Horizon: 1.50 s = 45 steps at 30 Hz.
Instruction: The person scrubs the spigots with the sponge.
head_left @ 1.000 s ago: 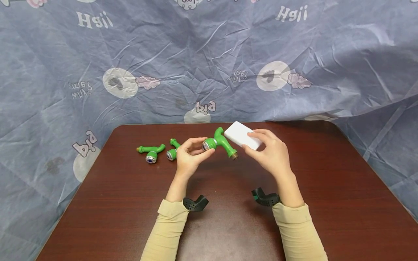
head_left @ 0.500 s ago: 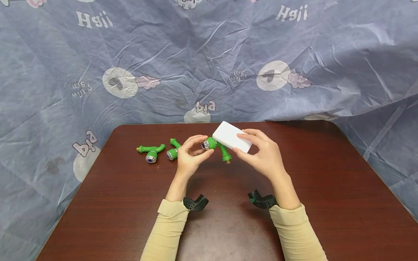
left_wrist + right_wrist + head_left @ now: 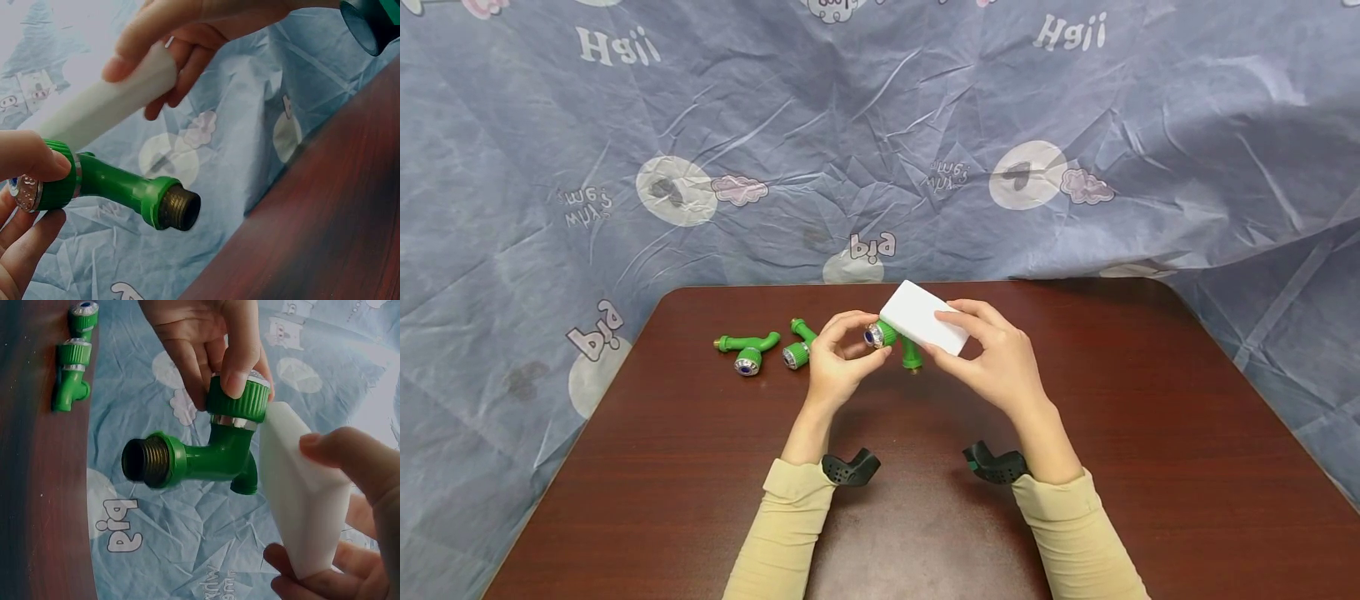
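Observation:
My left hand pinches a green faucet by its ribbed knob, thumb on one side and fingers on the other. The faucet is held up off the table, its brass threaded end pointing away from the knob. Between thumb and fingers, my right hand grips a white sponge block. In the right wrist view the block stands right alongside the faucet's knob and spout. From the head view it covers much of the faucet's body.
Two more green faucets lie on the brown table, one at the left and another partly behind my left hand. A blue patterned cloth hangs behind the table. Black wrist mounts sit on both wrists.
The right hand has moved left with the white sponge block, which now overlaps the faucet. The faucet has turned in the left hand's fingers, its threaded end swinging left.

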Motion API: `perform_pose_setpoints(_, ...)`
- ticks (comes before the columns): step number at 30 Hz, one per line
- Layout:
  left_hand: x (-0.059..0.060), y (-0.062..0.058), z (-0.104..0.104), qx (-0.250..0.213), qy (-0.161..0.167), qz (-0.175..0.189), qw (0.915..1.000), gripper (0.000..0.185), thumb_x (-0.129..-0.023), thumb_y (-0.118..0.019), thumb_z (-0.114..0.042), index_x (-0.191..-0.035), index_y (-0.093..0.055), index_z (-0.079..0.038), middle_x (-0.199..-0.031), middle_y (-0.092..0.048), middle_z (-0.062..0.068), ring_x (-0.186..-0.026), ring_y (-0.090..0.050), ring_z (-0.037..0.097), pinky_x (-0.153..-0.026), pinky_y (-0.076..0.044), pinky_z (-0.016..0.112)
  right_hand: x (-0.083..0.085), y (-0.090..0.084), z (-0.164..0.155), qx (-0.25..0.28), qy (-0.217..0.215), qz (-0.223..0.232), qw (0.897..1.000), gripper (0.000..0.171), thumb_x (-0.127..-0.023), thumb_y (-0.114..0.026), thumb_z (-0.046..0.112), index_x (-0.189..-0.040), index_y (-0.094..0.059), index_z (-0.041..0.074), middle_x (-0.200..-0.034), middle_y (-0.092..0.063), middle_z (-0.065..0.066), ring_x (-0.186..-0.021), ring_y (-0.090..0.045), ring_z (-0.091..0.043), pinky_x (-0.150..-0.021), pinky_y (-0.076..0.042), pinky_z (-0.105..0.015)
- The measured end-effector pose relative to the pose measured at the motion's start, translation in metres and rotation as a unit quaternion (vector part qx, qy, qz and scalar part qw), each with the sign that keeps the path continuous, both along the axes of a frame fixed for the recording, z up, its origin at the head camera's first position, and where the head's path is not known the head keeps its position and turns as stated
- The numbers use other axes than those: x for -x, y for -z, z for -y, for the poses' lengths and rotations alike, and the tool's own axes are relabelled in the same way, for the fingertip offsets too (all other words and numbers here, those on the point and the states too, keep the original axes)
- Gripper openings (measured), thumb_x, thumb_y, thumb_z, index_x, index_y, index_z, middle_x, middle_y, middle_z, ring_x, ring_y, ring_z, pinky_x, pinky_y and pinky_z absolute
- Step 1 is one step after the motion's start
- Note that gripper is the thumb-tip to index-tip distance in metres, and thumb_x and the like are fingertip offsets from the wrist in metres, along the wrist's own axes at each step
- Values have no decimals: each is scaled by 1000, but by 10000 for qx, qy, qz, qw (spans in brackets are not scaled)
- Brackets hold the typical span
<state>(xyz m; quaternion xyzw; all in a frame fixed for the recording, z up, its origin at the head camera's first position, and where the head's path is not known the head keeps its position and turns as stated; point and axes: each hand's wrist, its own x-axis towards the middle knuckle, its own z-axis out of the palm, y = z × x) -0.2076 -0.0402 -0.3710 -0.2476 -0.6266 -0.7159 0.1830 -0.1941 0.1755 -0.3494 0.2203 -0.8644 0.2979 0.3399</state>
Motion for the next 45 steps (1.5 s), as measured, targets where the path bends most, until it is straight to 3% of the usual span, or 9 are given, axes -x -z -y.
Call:
perform_pose_setpoints(6, 0, -1, 0, 189, -139, 83, 9997, 44, -66, -72, 20, -108, -59, 16, -107, -55, 28, -96, -57, 18, -77, -55, 40, 1, 0, 0, 179, 580, -341, 9976, 40, -68, -82, 27, -103, -73, 12, -108, -65, -5, -78, -63, -24, -54, -46, -37)
perform_pose_setpoints(12, -2, -2, -1, 381, -247, 193, 9988, 42, -65, -74, 18, -105, -61, 13, -108, -56, 26, -97, -56, 17, -78, -53, 48, -1, 1, 5, 32, 245, -185, 9995, 41, -69, -81, 30, -105, -73, 11, -111, -64, -5, -86, -63, -23, -58, -49, -37)
perform_pose_setpoints(18, -2, -2, -1, 327, -208, 56, 9992, 41, -64, -72, 21, -103, -62, 14, -106, -55, 26, -96, -56, 16, -79, -53, 47, 0, 1, 4, 202, 591, -248, 9977, 40, -68, -82, 28, -103, -73, 12, -108, -65, -5, -79, -64, -24, -55, -47, -38)
perform_pose_setpoints(21, -1, -1, -2, 340, -150, -79, 9993, 40, -65, -72, 20, -102, -62, 14, -105, -55, 26, -98, -55, 16, -80, -52, 49, -1, 1, 5, 311, 371, -192, 9986, 40, -68, -82, 28, -104, -73, 11, -109, -64, -4, -85, -64, -22, -59, -48, -38)
perform_pose_setpoints(24, 5, 8, -2, 312, -99, -165, 9993, 39, -65, -73, 19, -102, -63, 12, -106, -56, 24, -99, -55, 17, -79, -52, 49, -1, 1, 7, 203, 111, -71, 9997, 40, -70, -81, 29, -104, -73, 11, -110, -64, -4, -90, -63, -21, -63, -50, -37)
perform_pose_setpoints(33, 17, 24, -4, 282, 63, -342, 9990, 41, -66, -74, 15, -104, -66, 4, -105, -59, 12, -97, -57, 20, -80, -54, 38, 0, 2, 6, 190, 465, -276, 9984, 40, -69, -81, 29, -104, -73, 11, -108, -64, -6, -80, -63, -23, -56, -48, -37)
perform_pose_setpoints(37, 7, 11, -5, 281, 128, -336, 9990, 39, -66, -71, 19, -103, -65, 9, -104, -58, 19, -96, -57, 21, -80, -53, 44, 0, 3, 8, 42, 178, -356, 9992, 39, -70, -80, 28, -103, -73, 11, -109, -64, -6, -85, -64, -23, -57, -49, -37)
perform_pose_setpoints(40, -1, 0, -5, 293, 156, -339, 9989, 38, -66, -69, 22, -102, -63, 14, -103, -57, 24, -95, -56, 21, -81, -52, 49, 1, 3, 7, -46, 445, -360, 9983, 37, -70, -80, 26, -103, -73, 11, -109, -64, -7, -79, -64, -24, -54, -48, -37)
perform_pose_setpoints(45, -2, 0, -7, 309, 190, -364, 9987, 38, -64, -68, 24, -101, -62, 16, -102, -56, 26, -95, -56, 21, -82, -52, 46, 2, 3, 2, 218, 892, -487, 9946, 38, -68, -80, 25, -103, -73, 11, -110, -64, -7, -80, -64, -26, -54, -47, -41)
